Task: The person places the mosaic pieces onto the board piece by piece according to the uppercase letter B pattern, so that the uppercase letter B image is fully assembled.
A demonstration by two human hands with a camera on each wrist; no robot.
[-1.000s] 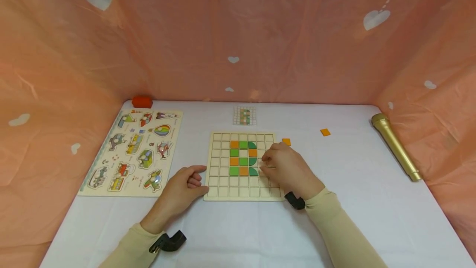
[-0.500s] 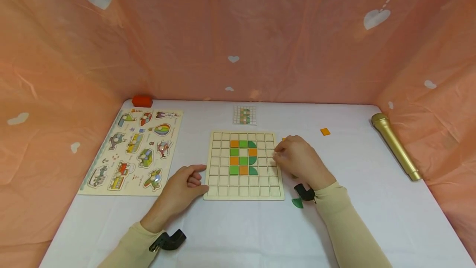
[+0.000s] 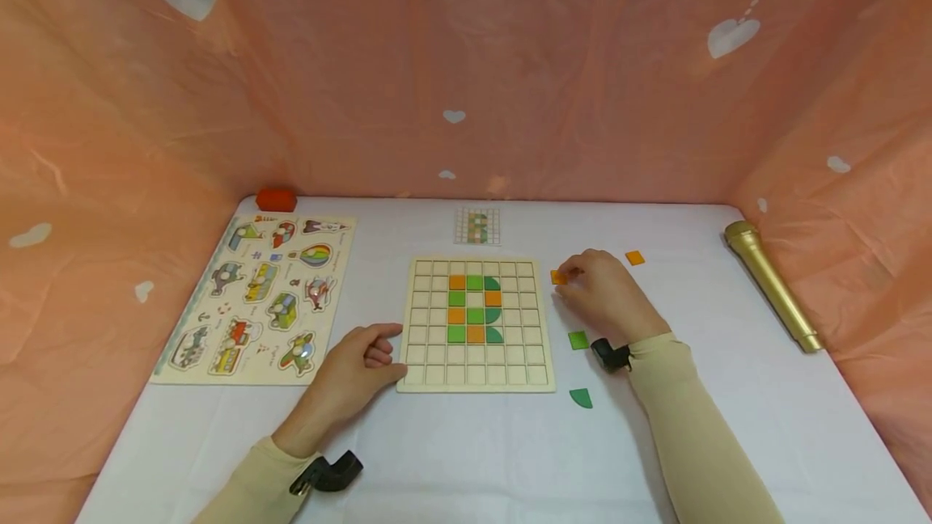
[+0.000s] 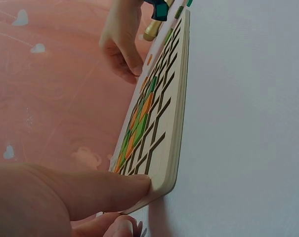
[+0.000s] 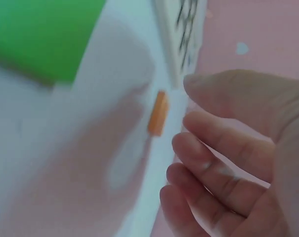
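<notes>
A wooden grid board (image 3: 515, 378) bears orange, light green and dark green tiles in several cells. My left hand (image 3: 357, 370) rests at its left edge; in the left wrist view the thumb (image 4: 124, 190) touches the board's rim near a corner. Right of the board, my right hand (image 3: 607, 293) hovers at an orange square tile (image 3: 558, 277), which its fingertips partly cover in the head view. In the right wrist view that orange tile (image 5: 159, 113) lies on the table, with a gap between thumb and fingers.
A light green tile (image 3: 578, 340), a dark green quarter-circle tile (image 3: 581, 399) and another orange tile (image 3: 635, 258) lie on the right. Behind the board is a small pattern card (image 3: 477, 226). A picture puzzle (image 3: 255, 297), a red object (image 3: 276, 200) and a gold tube (image 3: 772, 285) flank it.
My right hand has moved from over the board rightward to the orange tile. The light green and quarter-circle tiles, hidden under it before, now show. The left hand stays put.
</notes>
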